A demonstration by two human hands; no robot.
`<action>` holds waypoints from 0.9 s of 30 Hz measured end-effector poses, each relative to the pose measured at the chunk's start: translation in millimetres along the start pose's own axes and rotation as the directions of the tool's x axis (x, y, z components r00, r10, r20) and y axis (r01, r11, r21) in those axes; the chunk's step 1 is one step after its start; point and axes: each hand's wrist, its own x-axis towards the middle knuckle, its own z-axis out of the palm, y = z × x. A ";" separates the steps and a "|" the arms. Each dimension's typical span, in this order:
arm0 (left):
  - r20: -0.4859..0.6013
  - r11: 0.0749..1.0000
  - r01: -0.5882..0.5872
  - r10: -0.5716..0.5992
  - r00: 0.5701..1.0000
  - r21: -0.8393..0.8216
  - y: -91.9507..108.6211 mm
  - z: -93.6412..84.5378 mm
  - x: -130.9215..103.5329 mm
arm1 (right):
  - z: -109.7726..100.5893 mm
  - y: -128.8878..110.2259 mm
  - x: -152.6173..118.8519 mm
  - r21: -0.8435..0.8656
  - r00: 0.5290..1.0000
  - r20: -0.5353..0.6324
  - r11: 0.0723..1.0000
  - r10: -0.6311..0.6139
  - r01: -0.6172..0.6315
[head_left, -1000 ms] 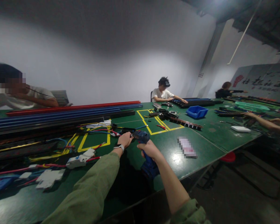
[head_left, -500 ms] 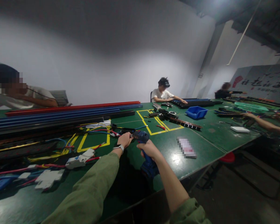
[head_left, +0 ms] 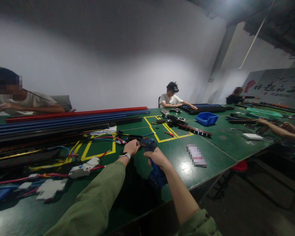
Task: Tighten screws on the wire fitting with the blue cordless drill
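Observation:
My right hand (head_left: 158, 158) is wrapped round the handle of a blue cordless drill (head_left: 149, 144). The drill's nose points left, and its battery base (head_left: 157, 177) hangs low over the table. At the drill's tip my left hand (head_left: 132, 147) is closed, its fingertips right by the bit. What those fingers hold is hidden. Just beyond the left hand lies a black part (head_left: 134, 137) with red and blue wires beside it. White circuit breakers (head_left: 85, 167) with red leads lie left of my left forearm.
Long red profiles (head_left: 88, 113) and blue ones (head_left: 64, 126) run along the left. A phone (head_left: 196, 155), a blue bin (head_left: 206, 118) and a copper-coloured strip (head_left: 195, 130) lie on the green table (head_left: 216, 150). Other people sit across and at the right.
My hands and the drill keep the same place. The person at the far left has shifted an arm slightly, and the hands of the person at the right have moved a little.

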 end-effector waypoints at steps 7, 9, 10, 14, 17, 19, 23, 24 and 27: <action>0.027 1.000 0.024 -0.024 0.999 -0.008 3.4 -4.5 -1.6 | -0.2 -1.4 -0.8 0.008 1.000 0.005 1.000 0.010 -0.010; 0.028 1.000 0.026 -0.026 0.999 -0.010 3.6 -4.6 -2.0 | -0.4 -1.4 -1.0 0.005 1.000 0.002 1.000 0.011 -0.011; 0.027 1.000 0.026 -0.026 0.999 -0.010 3.6 -4.6 -2.1 | -0.4 -1.6 -1.2 0.006 1.000 0.002 1.000 0.008 -0.008; 0.018 1.000 0.025 -0.025 1.000 -0.008 3.8 -4.8 -2.6 | 0.4 -4.4 -4.0 0.005 1.000 0.005 1.000 0.005 -0.005; 0.028 0.999 0.033 -0.033 0.999 -0.007 4.9 -6.6 -3.1 | 1.4 -7.2 -6.5 -0.004 1.000 -0.012 1.000 0.007 -0.007; 0.038 0.999 0.040 -0.039 0.998 -0.007 5.7 -7.8 -3.3 | 1.7 -8.3 -7.1 -0.013 1.000 -0.016 1.000 0.014 -0.014; 0.038 0.999 0.035 -0.035 0.999 -0.002 5.6 -7.2 -3.0 | 1.3 -6.7 -5.2 -0.022 1.000 -0.001 1.000 0.015 -0.015; 0.035 1.000 0.030 -0.030 0.999 0.000 5.2 -6.5 -2.9 | 1.1 -5.8 -4.4 -0.020 1.000 0.002 1.000 0.005 -0.005; 0.026 1.000 0.020 -0.020 0.999 0.005 3.8 -4.5 -2.7 | 0.8 -3.4 -2.4 -0.008 1.000 0.015 1.000 -0.017 0.017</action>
